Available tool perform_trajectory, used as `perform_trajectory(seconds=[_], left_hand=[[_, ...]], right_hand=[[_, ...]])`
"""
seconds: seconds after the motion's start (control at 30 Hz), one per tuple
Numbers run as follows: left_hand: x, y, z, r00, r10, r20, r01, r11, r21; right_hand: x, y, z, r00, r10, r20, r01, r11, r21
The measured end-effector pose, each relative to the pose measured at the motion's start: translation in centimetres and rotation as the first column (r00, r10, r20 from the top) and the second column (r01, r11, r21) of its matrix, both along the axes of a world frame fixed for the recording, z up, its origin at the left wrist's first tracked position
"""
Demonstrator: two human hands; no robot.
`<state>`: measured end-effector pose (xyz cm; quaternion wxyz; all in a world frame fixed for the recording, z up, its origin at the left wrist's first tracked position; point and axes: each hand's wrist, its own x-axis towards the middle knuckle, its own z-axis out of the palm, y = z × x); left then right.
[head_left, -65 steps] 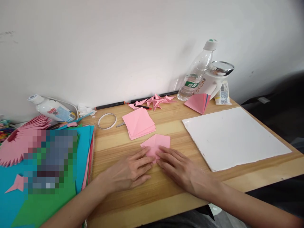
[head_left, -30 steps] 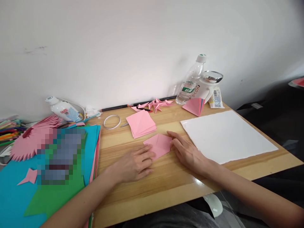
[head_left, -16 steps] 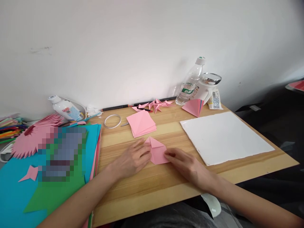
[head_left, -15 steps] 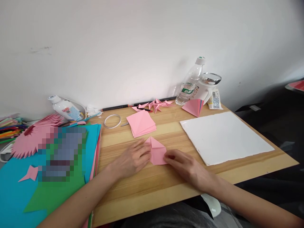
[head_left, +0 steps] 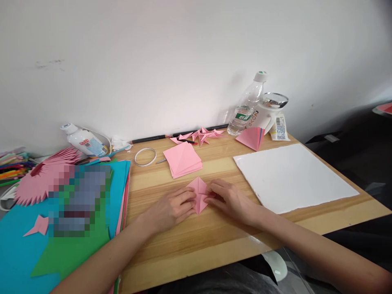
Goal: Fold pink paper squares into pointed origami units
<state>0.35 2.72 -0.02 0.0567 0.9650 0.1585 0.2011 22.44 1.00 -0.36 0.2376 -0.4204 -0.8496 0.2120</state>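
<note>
A small piece of pink folding paper (head_left: 199, 192) lies on the wooden table, its top and bottom coming to points and creases crossing its middle. My left hand (head_left: 176, 206) holds down its left side, with the bent fingers pressed together on it. At the right side, the fingers of my right hand (head_left: 228, 200) pinch the paper and cover that corner. Just beyond lies a stack of pink paper squares (head_left: 183, 158), with a slim grey tip showing at its left edge.
Folded pink pieces (head_left: 202, 134) and pens (head_left: 150, 139) lie along the wall, left of a water bottle (head_left: 245, 108) and a mug (head_left: 269, 110). A white board (head_left: 295, 179) lies right; a tape ring (head_left: 145, 157), glue bottle (head_left: 85, 141) and blue sheets (head_left: 18, 228) are left.
My right hand has moved up and inward with the paper's lower right corner. The paper's lower part, squared before, now narrows to a point. My left hand stays at its left side.
</note>
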Motion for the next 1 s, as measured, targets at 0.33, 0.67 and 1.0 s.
perform_trajectory(seconds=[0.33, 0.67, 1.0], left_hand=[[-0.3, 0.2, -0.3, 1.000, -0.015, -0.010, 0.015, 0.999, 0.046], [-0.2, 0.0, -0.1, 0.994, 0.027, -0.106, -0.022, 0.998, 0.054], [-0.9, 0.1, -0.2, 0.997, -0.032, -0.068, 0.031, 0.999, -0.015]], right_hand=[[-0.9, -0.3, -0.7, 0.995, -0.077, 0.062, 0.076, 0.997, 0.014], [-0.5, -2.6, -0.6, 0.994, -0.041, 0.106, 0.008, 0.954, 0.298], [0.3, -5.2, -1.4, 0.942, 0.099, 0.320, -0.171, 0.963, 0.207]])
